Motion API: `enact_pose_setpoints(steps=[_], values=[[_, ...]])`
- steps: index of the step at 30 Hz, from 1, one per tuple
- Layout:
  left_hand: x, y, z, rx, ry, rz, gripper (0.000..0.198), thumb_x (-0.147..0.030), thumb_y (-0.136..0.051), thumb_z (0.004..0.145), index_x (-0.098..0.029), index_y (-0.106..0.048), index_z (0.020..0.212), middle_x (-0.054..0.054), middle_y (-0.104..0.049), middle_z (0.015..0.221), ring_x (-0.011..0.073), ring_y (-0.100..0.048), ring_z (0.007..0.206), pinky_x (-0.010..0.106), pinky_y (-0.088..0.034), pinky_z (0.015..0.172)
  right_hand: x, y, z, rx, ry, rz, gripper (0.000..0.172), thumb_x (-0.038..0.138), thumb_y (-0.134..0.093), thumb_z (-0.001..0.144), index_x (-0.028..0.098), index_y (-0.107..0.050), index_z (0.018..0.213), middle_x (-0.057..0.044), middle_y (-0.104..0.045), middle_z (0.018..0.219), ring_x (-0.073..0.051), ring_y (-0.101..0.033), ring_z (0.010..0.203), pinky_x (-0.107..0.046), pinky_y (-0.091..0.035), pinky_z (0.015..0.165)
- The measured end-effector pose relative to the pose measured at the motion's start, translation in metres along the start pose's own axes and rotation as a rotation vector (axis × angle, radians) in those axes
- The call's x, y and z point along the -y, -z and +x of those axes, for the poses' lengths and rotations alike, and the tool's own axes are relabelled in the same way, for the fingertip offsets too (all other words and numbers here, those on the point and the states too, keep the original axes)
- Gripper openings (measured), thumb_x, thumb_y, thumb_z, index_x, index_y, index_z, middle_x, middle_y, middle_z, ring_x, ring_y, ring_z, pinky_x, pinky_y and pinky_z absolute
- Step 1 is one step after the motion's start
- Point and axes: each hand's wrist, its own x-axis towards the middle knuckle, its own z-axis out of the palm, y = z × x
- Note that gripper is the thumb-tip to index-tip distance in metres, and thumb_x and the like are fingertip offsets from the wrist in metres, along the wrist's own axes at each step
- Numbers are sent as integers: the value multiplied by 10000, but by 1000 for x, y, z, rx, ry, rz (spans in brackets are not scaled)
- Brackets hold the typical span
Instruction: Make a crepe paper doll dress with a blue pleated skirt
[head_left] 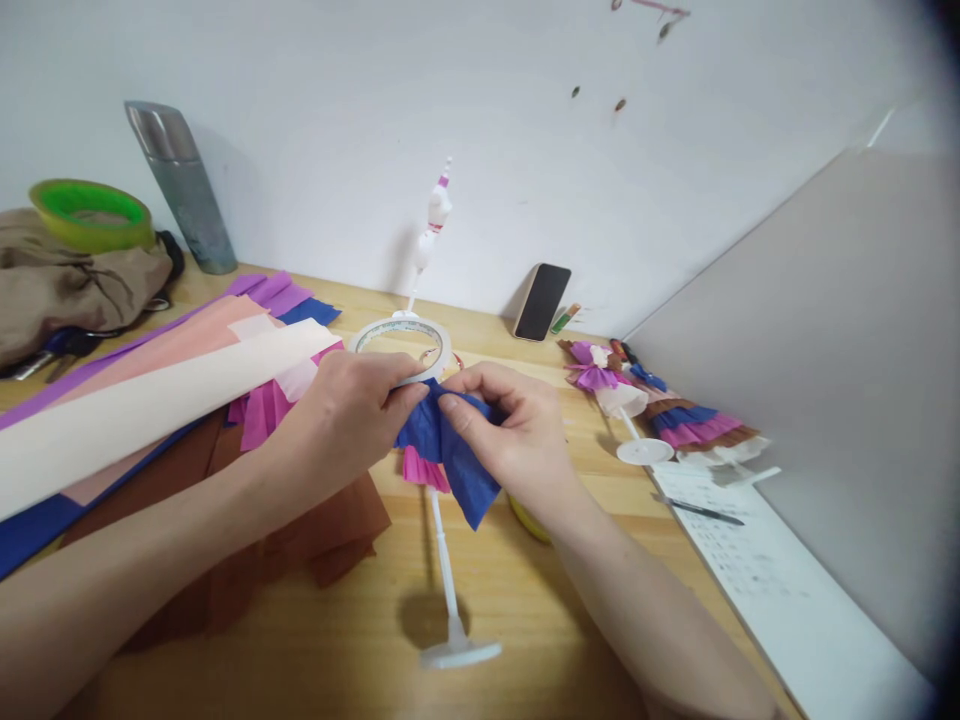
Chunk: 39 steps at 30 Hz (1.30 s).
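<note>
Between my hands is blue crepe paper (469,470), bunched at its top edge. My left hand (367,400) pinches its left side, and my right hand (517,420) pinches the right side between thumb and fingers. Below the blue paper shows a ruffle of pink crepe paper (424,470). A white stick (444,560) runs down from it to a round white base (460,655). Just behind my fingers is a roll of white tape (360,335); my left hand covers part of it. The upper end of the stick is hidden by my hands and the paper.
Sheets of crepe paper (165,400) cover the left, near a bottle (184,190) and a green tape roll (94,215). A white figure on a stand (429,235) and a phone (543,302) are at the back. Paper-skirted figures (697,425), a pen (705,512) and a written sheet (787,590) lie right.
</note>
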Motion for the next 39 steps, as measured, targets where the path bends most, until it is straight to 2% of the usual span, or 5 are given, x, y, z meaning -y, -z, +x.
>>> enact_pose_setpoints(steps=[5,14,24,28,39], values=[[2,0,-1,6,-19,-28,227,-160,-512,824,-150,-662,653,-51,-494,444,87,-449,472,215,-359,520,-2,0,1,48,-25,47,80,218,-601,772,178,-654,728,0,-637,649,-110,-533,545,-235,-426,527],[4,1,2,34,-91,-128,206,-169,-501,822,-165,-672,707,-57,-510,449,96,-484,490,206,-371,506,3,3,0,49,-44,36,92,224,-600,775,192,-649,704,-4,-648,645,-123,-558,557,-244,-443,536],[3,-5,-2,-61,-89,-24,255,-172,-491,788,-130,-637,584,-9,-603,549,76,-446,487,206,-336,482,3,2,-1,50,7,15,98,156,-593,776,189,-651,704,0,-670,667,-124,-587,590,-242,-457,567],[2,-5,-3,-78,-87,-31,252,-169,-491,777,-134,-618,563,-21,-568,514,71,-410,480,201,-320,474,3,1,-2,37,-2,-22,89,167,-590,782,194,-657,730,-3,-676,685,-129,-589,595,-249,-450,565],[0,-2,-3,-67,-89,-26,224,-185,-505,794,-142,-650,629,-21,-592,543,75,-425,492,196,-324,472,4,1,-1,-29,-58,-46,153,248,-596,768,196,-536,637,14,-532,585,-111,-458,536,-243,-386,509]])
